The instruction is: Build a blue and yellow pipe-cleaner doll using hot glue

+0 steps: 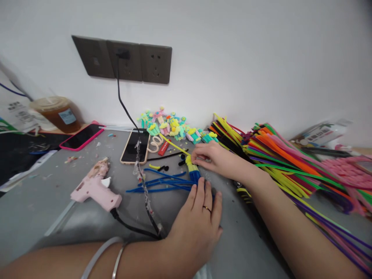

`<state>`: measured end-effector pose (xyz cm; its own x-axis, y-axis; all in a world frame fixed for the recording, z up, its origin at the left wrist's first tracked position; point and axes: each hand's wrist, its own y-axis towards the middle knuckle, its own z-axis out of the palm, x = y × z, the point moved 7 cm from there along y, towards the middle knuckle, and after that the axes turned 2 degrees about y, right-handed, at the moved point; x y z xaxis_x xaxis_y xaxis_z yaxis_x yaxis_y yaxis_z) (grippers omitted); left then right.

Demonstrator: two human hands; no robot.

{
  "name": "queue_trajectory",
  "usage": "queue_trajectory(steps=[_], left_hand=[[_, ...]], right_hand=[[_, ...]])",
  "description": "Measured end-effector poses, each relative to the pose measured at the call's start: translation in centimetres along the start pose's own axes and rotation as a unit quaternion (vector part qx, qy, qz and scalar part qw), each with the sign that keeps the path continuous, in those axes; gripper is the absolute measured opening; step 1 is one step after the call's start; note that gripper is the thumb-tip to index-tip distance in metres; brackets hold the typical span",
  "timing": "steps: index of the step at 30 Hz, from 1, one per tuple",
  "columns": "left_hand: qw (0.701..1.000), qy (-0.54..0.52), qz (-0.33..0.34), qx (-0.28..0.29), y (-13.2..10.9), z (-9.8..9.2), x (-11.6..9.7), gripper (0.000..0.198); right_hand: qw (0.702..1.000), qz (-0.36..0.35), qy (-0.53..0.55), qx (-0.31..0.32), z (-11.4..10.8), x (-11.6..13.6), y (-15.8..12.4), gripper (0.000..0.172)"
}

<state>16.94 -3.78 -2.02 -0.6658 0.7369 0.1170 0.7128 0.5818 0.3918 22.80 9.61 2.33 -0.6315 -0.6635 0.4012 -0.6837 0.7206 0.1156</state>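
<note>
A small pipe-cleaner figure (192, 168), yellow on top and blue below, lies on the grey table between my hands. My right hand (212, 158) pinches at its yellow upper end, from which a long yellow pipe cleaner (174, 145) sticks out to the upper left. Stretched out and held flat, the fingers of my left hand (200, 209) rest over the figure's blue lower end. Several loose blue pipe cleaners (162, 182) run leftward from there. Small black and yellow pipe-cleaner pieces (158, 167) lie just beyond them.
A pink glue gun (95, 190) lies at left, its black cord (147, 195) crossing toward the wall socket (124, 58). Two phones (135, 146), a drink cup (58, 114) and finished figures (176, 128) stand behind. Bundled colourful pipe cleaners (279, 155) fill the right, beside black-and-yellow-handled pliers (244, 193).
</note>
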Motion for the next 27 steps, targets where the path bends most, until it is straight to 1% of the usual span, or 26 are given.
queue_trajectory(steps=[10,14,16,21,27], left_hand=[[1.0,0.007,-0.002,-0.007,0.2,-0.3,0.1,0.067],[1.0,0.005,-0.003,-0.009,0.1,-0.3,0.1,0.067],[1.0,0.005,-0.001,-0.012,0.1,-0.3,0.0,0.066],[1.0,0.005,-0.001,-0.003,0.0,-0.1,0.0,0.065],[1.0,0.006,0.005,0.012,0.0,0.1,-0.1,0.066]], right_hand=[[1.0,-0.004,0.013,-0.003,0.2,-0.1,0.0,0.016],[0.996,0.032,0.063,-0.047,-0.5,-0.9,0.0,0.01],[0.994,0.051,0.082,-0.055,-0.6,-1.3,0.0,0.009],[0.994,0.051,0.091,-0.026,0.1,-1.6,-0.1,0.012],[0.996,0.037,0.082,-0.007,0.2,-1.3,-0.2,0.015]])
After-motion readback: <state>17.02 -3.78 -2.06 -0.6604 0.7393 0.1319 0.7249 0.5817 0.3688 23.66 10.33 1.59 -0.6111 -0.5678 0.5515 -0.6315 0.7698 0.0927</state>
